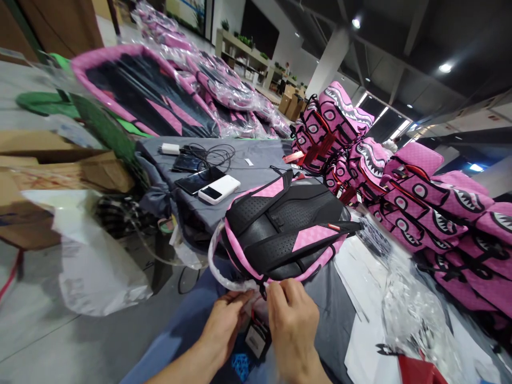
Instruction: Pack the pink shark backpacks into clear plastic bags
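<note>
A packing hall or warehouse: piles of identical pink shark-mouth backpacks (420,197) at right, more bagged in plastic (224,85) at upper left, cardboard boxes (292,104) far back, bare columns, ceiling spotlights.

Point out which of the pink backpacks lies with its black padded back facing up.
The backpack right before both hands, lying alone on the grey table. The stacked backpacks on the right show shark-mouth fronts; those behind are in plastic bags.

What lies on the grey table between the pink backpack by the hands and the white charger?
In the head view: a white power bank and a dark phone.
</note>
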`<state>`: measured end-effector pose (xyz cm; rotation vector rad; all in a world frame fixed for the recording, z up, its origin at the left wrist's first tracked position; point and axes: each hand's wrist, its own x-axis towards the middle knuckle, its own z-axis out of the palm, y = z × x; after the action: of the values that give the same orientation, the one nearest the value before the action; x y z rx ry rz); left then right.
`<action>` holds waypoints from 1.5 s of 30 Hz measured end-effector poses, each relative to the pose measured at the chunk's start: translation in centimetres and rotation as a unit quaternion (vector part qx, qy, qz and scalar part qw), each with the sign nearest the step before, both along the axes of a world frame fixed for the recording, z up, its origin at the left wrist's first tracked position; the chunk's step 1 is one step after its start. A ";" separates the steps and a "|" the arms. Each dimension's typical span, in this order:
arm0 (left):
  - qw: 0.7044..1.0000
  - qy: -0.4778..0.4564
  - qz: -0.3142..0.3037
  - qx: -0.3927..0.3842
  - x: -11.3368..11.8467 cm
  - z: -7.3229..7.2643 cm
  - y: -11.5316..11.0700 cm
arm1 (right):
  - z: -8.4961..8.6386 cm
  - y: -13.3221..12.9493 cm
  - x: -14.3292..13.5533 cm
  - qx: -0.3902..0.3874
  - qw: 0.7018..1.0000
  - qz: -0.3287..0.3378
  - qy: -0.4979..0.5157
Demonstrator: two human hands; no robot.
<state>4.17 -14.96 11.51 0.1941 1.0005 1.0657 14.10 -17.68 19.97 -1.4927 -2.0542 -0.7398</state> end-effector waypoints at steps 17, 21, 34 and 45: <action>0.996 -0.001 -0.060 0.068 -1.7 0.6 -0.7 | -5.4 -1.6 -0.8 0.002 0.999 0.050 0.011; 0.996 0.048 -0.041 0.058 -1.3 0.3 -0.6 | -5.1 -2.1 -0.6 -0.008 0.995 0.071 0.063; 0.993 0.102 -0.021 0.046 -2.2 1.6 -0.5 | -6.9 0.4 -1.4 0.067 0.992 -0.041 0.101; 0.982 0.149 -0.084 0.075 -2.8 3.7 -0.6 | -5.6 -0.9 -1.5 -0.004 0.996 -0.001 0.088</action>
<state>1.33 -15.61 15.22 0.5662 1.1489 0.9738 12.55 -18.54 14.34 -1.5083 -1.9269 -0.5789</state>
